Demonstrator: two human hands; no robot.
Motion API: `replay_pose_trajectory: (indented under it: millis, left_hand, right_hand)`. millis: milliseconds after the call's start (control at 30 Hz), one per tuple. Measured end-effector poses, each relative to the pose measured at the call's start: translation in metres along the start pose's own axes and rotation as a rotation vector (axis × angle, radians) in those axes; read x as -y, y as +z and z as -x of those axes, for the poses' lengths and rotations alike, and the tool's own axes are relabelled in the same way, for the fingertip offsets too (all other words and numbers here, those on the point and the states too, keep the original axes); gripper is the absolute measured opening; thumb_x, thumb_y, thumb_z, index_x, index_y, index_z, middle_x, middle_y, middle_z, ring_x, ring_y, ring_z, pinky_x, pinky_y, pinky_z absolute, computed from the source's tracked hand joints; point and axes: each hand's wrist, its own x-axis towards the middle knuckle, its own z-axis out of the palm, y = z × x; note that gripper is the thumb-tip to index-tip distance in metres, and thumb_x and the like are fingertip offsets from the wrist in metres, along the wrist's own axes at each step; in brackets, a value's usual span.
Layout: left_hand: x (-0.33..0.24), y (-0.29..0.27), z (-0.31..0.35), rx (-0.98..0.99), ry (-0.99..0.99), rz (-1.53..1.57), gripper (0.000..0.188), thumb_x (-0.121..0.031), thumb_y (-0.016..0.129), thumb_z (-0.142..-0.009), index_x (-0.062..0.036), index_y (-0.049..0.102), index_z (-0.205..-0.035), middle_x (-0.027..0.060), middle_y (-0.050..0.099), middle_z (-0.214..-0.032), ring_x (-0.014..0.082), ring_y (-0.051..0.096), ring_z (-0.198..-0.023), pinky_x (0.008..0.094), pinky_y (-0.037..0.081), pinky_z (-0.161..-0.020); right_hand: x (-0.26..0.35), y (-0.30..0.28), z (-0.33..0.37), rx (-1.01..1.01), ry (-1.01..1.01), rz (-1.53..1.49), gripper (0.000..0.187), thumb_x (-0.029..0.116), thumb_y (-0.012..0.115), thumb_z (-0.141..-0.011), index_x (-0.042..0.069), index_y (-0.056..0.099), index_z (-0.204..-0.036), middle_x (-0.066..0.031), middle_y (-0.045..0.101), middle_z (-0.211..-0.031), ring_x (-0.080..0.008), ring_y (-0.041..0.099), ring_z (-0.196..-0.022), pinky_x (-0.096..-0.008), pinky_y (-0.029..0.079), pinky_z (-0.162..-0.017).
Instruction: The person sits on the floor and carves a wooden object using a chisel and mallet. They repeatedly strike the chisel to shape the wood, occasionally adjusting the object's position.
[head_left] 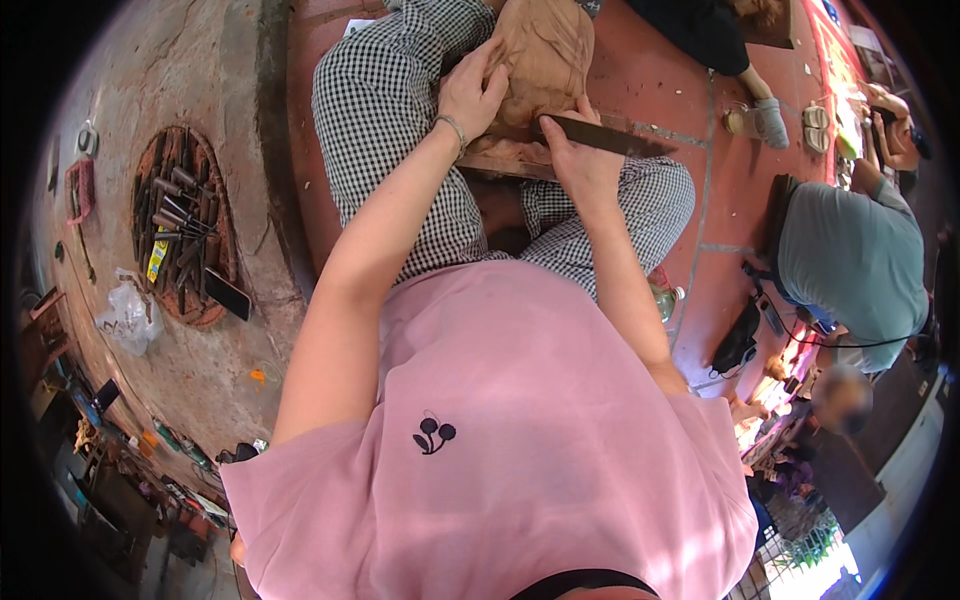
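Observation:
A reddish-brown wood carving (545, 50) with carved folds rests between my legs at the top of the view. My left hand (472, 92) lies along its left side, thumb and fingers stretched out over the wood. My right hand (588, 165) is closed round one end of a long, flat, dark blade (622, 139). The thumb lies on top of the blade, which points right above my right knee. Whether its edge is toothed, I cannot tell. The part of the carving nearest me is partly hidden by my hands.
On the ledge to the left, a round tray (143, 170) holds many chisel-like tools, with a phone (227, 293) at its edge. A plastic bag (130, 318) lies beside it. A bottle (665, 297) stands by my right leg. Other people sit on the tiled floor (725, 220) at right.

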Motion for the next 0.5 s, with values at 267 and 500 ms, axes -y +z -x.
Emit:
replay_pose_trajectory:
  millis: [267,500]
  left_hand:
    - [0.004,0.000,-0.001,-0.004,0.003,-0.034,0.047,-0.027,0.053,-0.095,-0.0097,0.049,-0.138,0.0173,0.060,-0.128,0.0343,0.058,-0.116,0.0407,0.046,-0.099]
    - [0.006,0.002,0.001,-0.004,0.013,-0.029,0.048,-0.028,0.052,-0.095,-0.0103,0.049,-0.139,0.0172,0.061,-0.127,0.0349,0.058,-0.116,0.0408,0.046,-0.099]
  right_hand:
    - [-0.023,-0.018,-0.012,0.090,0.141,-0.260,0.032,0.033,0.067,-0.086,0.005,0.073,-0.101,-0.0193,0.067,-0.119,-0.0331,0.065,-0.107,-0.0405,0.050,-0.091]
    - [0.001,-0.017,-0.011,0.142,0.338,-0.148,0.038,0.039,0.067,-0.084,0.009,0.073,-0.105,-0.0192,0.062,-0.127,-0.0362,0.063,-0.110,-0.0418,0.049,-0.094]
